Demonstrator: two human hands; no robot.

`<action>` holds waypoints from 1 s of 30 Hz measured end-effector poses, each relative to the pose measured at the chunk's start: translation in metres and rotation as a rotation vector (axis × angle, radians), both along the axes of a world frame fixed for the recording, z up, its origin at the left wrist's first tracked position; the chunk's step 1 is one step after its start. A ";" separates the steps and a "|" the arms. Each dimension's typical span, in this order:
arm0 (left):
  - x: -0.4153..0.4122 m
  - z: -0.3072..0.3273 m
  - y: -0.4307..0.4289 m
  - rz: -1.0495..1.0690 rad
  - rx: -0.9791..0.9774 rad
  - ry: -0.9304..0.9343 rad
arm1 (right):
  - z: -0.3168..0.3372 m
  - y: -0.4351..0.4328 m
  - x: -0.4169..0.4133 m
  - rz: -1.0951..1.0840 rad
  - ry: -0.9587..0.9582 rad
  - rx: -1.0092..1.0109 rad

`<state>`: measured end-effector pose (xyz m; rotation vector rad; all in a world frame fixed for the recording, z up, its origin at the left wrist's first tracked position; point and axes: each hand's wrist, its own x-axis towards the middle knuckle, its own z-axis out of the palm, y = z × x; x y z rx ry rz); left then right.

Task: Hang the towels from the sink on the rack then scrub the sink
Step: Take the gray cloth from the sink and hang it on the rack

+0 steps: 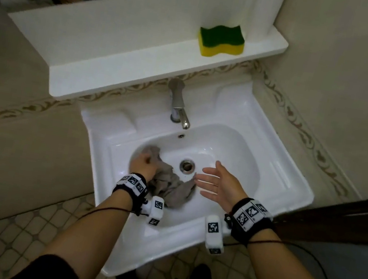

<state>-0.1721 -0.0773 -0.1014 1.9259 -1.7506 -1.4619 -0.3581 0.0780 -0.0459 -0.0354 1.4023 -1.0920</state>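
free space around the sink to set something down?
Shelf is bare left of the sponge. Sink deck right of the faucet is bare. Basin's left half is crowded: towel, left hand.

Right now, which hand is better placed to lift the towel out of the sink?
The left hand: its fingers are already closed on the grey towel in the sink. The right hand is open and empty beside the drain.
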 end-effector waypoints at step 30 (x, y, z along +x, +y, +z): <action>0.032 0.125 0.011 -0.135 0.167 0.648 | 0.007 -0.051 0.074 0.425 0.587 -0.330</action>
